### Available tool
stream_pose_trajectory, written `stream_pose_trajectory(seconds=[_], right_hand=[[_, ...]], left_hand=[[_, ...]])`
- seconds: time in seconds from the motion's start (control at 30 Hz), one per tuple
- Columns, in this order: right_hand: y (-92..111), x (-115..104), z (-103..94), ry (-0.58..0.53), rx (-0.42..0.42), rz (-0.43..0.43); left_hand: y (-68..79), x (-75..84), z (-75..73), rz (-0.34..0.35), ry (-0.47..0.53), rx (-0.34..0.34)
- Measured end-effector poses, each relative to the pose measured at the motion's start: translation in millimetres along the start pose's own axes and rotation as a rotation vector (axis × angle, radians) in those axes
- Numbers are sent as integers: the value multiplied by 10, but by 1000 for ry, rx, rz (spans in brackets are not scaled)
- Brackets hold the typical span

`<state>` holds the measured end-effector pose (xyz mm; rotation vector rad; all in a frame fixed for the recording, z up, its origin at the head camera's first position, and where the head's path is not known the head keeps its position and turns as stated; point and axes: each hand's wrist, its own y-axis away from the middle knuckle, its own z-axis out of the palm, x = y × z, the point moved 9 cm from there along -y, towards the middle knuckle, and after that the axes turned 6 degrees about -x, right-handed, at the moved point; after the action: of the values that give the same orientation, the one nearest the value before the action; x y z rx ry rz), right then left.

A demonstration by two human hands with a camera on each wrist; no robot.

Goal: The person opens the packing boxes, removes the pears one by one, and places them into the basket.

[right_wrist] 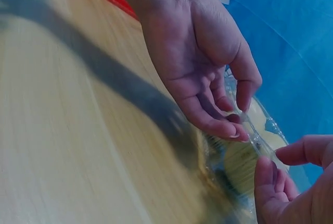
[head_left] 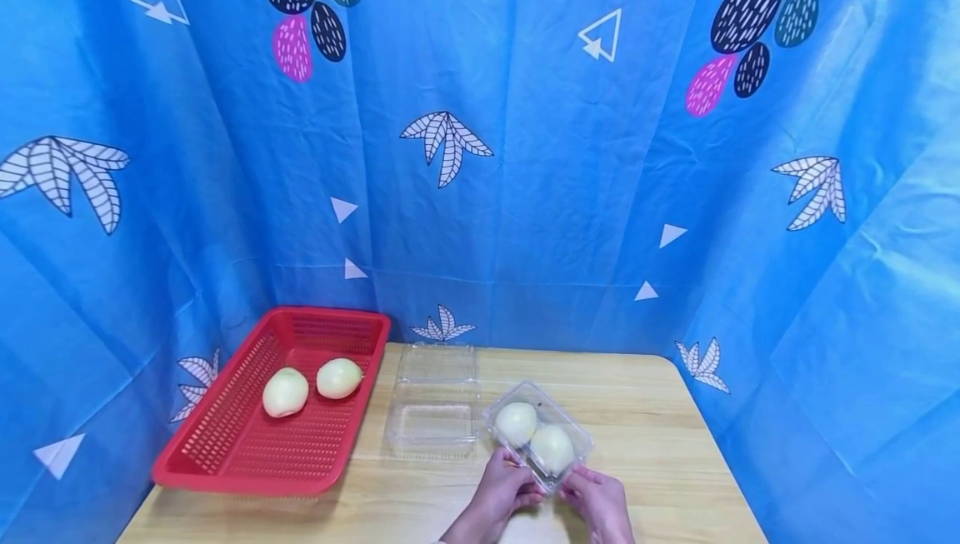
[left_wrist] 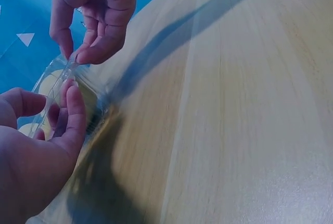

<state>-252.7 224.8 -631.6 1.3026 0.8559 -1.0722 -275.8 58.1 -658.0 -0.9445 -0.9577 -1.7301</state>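
Note:
A clear plastic clamshell box (head_left: 576, 431) with two peeled onions (head_left: 552, 448) inside sits at an angle at the table's front middle. Its lid appears to lie over the onions. My left hand (head_left: 501, 490) pinches the near rim on the left side, thumb above and fingers below. On the right part of the same rim, my right hand (head_left: 597, 498) pinches the edge between thumb and fingers. Both wrist views show the two hands close together on this rim, the left hand (right_wrist: 192, 62) and the right hand (left_wrist: 99, 15) each with fingertips on the plastic.
To the left stands a red perforated basket (head_left: 247, 452) with two more peeled onions (head_left: 286, 392) in it. Between basket and hands lies another clear clamshell box (head_left: 435, 423), its lid spread back. A blue patterned curtain (head_left: 495, 219) surrounds the wooden table (head_left: 660, 444).

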Motion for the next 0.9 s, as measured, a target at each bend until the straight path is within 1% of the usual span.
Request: stream_pose_trajectory(seconds=[0.3, 0.43, 0.63, 0.77, 0.9], right_hand=[[12, -46, -25, 55, -31, 8], [15, -30, -39, 78, -35, 21], [15, -30, -38, 43, -36, 8], [30, -32, -29, 34, -43, 12], [49, -22, -13, 0, -48, 22]], left_hand=[[0, -3, 45, 3, 10, 20], [21, 1, 71, -1, 23, 14], [28, -7, 94, -3, 28, 1], [25, -7, 104, -5, 23, 14], [28, -14, 114, -12, 9, 27]])
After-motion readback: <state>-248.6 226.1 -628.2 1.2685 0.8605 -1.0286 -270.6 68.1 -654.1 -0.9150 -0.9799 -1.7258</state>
